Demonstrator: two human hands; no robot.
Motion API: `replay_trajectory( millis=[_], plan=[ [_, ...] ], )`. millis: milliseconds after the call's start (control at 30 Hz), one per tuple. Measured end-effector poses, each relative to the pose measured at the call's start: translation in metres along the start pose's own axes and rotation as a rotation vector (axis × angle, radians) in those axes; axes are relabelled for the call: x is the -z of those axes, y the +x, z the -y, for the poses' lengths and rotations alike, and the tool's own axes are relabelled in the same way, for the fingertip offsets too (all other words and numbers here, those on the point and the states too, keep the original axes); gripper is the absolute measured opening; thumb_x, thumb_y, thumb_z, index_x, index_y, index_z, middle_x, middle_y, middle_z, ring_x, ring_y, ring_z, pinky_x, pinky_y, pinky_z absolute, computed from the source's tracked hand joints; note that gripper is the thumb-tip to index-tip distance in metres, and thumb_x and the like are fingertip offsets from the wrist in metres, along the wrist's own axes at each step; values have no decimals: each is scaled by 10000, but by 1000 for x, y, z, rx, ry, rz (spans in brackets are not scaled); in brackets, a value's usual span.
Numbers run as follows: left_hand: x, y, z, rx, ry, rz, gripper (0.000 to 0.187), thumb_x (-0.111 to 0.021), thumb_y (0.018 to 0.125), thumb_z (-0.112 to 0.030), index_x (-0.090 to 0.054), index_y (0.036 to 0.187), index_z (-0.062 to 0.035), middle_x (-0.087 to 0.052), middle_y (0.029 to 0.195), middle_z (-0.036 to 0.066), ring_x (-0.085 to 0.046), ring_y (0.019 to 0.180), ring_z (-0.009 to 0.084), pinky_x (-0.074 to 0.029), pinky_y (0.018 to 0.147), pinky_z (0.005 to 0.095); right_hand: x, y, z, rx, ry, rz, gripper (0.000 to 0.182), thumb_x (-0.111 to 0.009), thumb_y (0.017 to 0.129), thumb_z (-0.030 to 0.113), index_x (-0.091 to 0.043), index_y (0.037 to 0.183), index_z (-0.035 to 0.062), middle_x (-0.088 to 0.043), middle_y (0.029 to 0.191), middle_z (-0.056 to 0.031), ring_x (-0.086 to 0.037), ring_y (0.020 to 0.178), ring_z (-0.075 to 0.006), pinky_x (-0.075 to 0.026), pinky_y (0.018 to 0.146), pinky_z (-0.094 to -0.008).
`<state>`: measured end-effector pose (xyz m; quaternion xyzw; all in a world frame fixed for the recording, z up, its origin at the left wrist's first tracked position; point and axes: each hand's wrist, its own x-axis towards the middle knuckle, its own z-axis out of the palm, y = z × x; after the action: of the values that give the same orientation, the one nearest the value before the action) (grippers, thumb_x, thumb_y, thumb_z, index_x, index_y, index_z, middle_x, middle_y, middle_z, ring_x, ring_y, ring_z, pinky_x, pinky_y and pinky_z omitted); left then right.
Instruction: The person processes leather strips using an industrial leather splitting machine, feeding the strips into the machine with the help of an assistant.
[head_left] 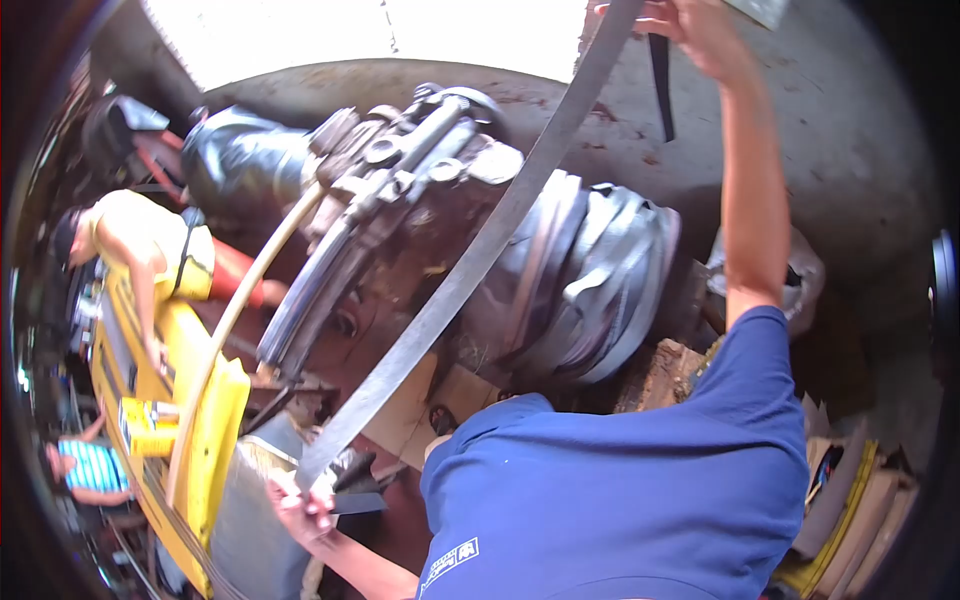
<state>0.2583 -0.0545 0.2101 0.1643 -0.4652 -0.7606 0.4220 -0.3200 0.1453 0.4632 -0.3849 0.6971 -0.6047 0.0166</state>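
Strap (470,270) across wrapped engine (590,290)

Plastic-wrapped engine (590,290), yellow machine (215,420), pale hose (240,300), two bystanders beyond.

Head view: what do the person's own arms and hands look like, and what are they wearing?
Both arms are bare from the short sleeves down. The shirt is blue with a small white printed mark near one edge. The right hand and left hand wear no gloves; no watch, ring or band shows.
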Motion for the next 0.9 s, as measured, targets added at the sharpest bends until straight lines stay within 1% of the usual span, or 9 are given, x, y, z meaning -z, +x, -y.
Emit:
replay_trajectory(
  millis=[233,400,467,500,700,733,767,833,900],
  plan=[
    [41,-63,-161,-423,-660,179,145,-491,907,-70,-571,978,28,-595,687,80,-492,455,123,-448,561,234,-73,-33,47,483,91,542,377,-416,944,126,-514,1280,-15,-606,1182,-179,-652,937,-267,-552,793,-368],
    [-21,-74,-233,-1007,277,42,319,-760,750,-280,-687,905,-10,-690,1060,11,-653,913,62,-527,873,214,-113,-81,54,376,-88,706,326,-442,928,74,-524,1230,-18,-634,1059,-195,-667,881,-254,-560,764,-343],
    [-7,-79,-281,-877,305,332,406,-474,873,-606,-535,780,-216,-427,617,-100,-424,557,88,-323,615,285,-148,-99,40,8,-104,611,280,-522,879,54,-653,1125,36,-715,793,-66,-677,706,-95,-544,638,-234],
    [0,-83,-285,-896,327,269,365,-479,869,-568,-512,752,-224,-404,631,-94,-411,574,94,-316,626,290,-167,-103,5,258,12,708,303,-516,863,38,-654,1131,73,-709,734,-45,-673,685,-81,-547,616,-239],
    [-72,-54,-249,-1063,471,-131,296,-510,842,-337,-377,586,-269,-265,717,-57,-331,678,129,-274,687,321,-306,-233,-158,-219,110,979,357,-540,813,112,-618,1160,80,-691,719,-111,-696,696,-206,-543,688,-336],
    [-56,-48,-245,-919,514,143,218,-607,894,-262,-601,791,-70,-352,700,-21,-342,678,122,-294,688,316,-316,-252,-164,-266,5,1008,398,-550,807,121,-596,1202,93,-698,770,-131,-700,740,-232,-544,706,-356],
    [-26,-49,-233,-935,417,-76,348,-648,837,-395,-556,682,-98,-245,690,-42,-247,692,135,-224,657,300,-320,-272,-172,-243,-116,1081,429,-574,816,155,-563,1241,102,-694,843,-152,-692,802,-253,-539,744,-372],
    [-61,-30,-174,-612,639,92,327,-681,794,-345,-524,714,-69,-373,680,5,-377,705,158,-332,653,325,-328,-284,-161,-269,-122,1147,482,-607,840,230,-512,1296,106,-683,955,-174,-672,902,-279,-525,810,-388],
    [-103,6,-106,-609,825,-12,120,-672,776,-109,-614,748,-7,-613,698,120,-611,632,222,-508,598,346,-346,-301,-151,-224,251,1117,473,-580,910,318,-487,1319,100,-676,1030,-146,-648,974,-267,-492,881,-368]
  ],
)
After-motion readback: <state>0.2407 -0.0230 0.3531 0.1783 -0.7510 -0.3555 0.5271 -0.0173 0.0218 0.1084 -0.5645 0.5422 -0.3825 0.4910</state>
